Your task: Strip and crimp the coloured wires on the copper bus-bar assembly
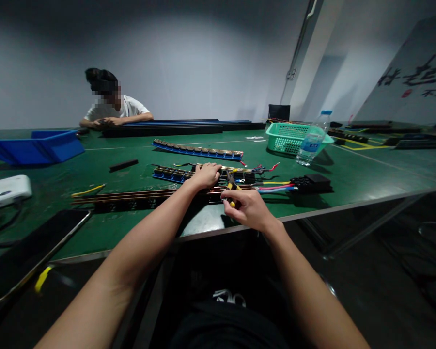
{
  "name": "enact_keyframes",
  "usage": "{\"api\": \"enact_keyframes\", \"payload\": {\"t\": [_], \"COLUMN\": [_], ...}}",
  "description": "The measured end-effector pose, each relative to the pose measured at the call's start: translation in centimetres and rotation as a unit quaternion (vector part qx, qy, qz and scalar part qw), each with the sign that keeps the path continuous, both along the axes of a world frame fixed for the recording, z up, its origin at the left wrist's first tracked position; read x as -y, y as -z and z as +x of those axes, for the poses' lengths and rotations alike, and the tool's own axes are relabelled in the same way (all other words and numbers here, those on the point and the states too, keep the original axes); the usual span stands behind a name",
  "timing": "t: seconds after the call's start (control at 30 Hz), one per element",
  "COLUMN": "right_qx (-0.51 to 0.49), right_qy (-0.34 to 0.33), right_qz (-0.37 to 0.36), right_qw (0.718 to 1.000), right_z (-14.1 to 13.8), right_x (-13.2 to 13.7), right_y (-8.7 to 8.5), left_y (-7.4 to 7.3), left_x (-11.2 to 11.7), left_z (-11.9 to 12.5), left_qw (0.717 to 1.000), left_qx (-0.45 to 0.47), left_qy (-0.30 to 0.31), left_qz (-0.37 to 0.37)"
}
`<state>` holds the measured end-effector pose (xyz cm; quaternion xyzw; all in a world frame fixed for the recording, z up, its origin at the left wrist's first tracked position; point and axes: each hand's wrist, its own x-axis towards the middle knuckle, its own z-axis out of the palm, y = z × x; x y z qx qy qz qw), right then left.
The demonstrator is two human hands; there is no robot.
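My left hand (205,175) rests with curled fingers on a long black rail with copper strips (131,197) that lies along the near edge of the green table (349,179). My right hand (247,208) is closed around a yellow-handled tool (232,191), whose tip points at the rail's right end. Coloured wires (276,186) run from that end to a black connector block (310,183). A blue strip with copper parts (172,174) lies just behind my left hand.
A second blue strip (198,150), a green basket (294,137) and a water bottle (311,140) sit farther back. A blue bin (39,145) and a white device (7,190) are at left. Another person (114,109) sits at the far side by long black rails (181,127).
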<state>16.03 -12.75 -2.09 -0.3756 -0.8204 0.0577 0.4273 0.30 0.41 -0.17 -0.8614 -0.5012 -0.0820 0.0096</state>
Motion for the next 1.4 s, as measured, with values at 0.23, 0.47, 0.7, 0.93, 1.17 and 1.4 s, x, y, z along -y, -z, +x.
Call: {"api": "enact_keyframes", "payload": {"t": [0.23,0.47,0.7,0.93,1.17,1.4], "right_qx": [-0.318,-0.486,-0.52,-0.477,-0.158,-0.401], "right_qy": [0.065,0.028,-0.017,-0.013,-0.016,0.016], "right_qz": [-0.093,-0.092,-0.145,-0.143,-0.063,-0.126], "right_qw": [0.941,0.869,0.842,0.867,0.985,0.907], "right_z": [0.4,-0.6,-0.7,-1.6,-1.2,-0.9], "right_x": [-0.7,1.8,3.0,1.1,2.0,1.6], "right_y": [-0.4,-1.6,-2.5,-0.2,0.4,0.6], "left_y": [-0.2,0.0,-0.1,0.0,-0.1,0.0], "left_x": [0.3,-0.1,0.0,0.0,0.0,0.0], "left_z": [-0.1,-0.1,-0.1,-0.1,-0.1,-0.1], "left_qw": [1.0,1.0,1.0,1.0,1.0,1.0], "left_qx": [-0.001,0.005,0.009,0.009,0.002,0.002], "left_qy": [0.008,0.01,0.01,0.005,0.002,0.006], "left_qz": [0.001,-0.005,-0.003,0.001,0.0,0.0]}}
